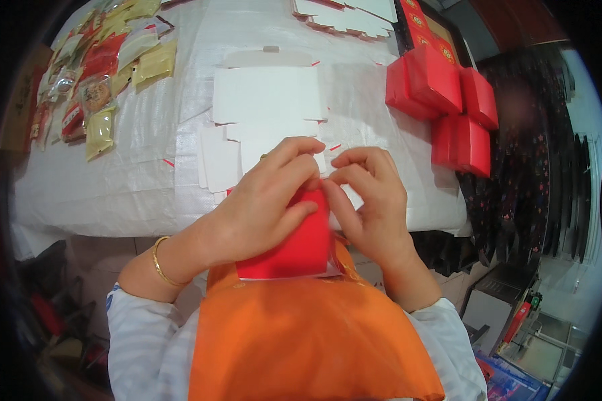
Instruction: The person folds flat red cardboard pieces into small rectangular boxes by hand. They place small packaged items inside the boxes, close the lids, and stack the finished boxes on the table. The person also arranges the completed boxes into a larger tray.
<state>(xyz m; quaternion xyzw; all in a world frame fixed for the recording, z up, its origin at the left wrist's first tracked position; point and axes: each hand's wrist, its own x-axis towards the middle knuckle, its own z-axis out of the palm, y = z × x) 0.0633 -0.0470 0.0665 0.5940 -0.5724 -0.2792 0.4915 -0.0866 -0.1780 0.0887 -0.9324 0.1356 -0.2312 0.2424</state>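
Observation:
A red cardboard box (294, 242) with a pale lower edge rests close against my orange apron, at the table's near edge. Bent over its upper left part, my left hand (274, 190) grips it, the thumb lying on the red face and the curled fingers at the far edge. The thumb and forefinger of my right hand (374, 204) pinch the box's far right corner; its other fingers are bent above. Just beyond both hands lie flat white box blanks (271, 93), overlapping one another. The fingers hide the far edge of the red box.
Finished-looking red boxes (435, 83) are stacked at the right table edge. Packaged snacks (97, 93) in clear, yellow and red wrappers cover the far left. More white blanks (344, 17) lie at the far side. White sheeting (140, 194) covers the table.

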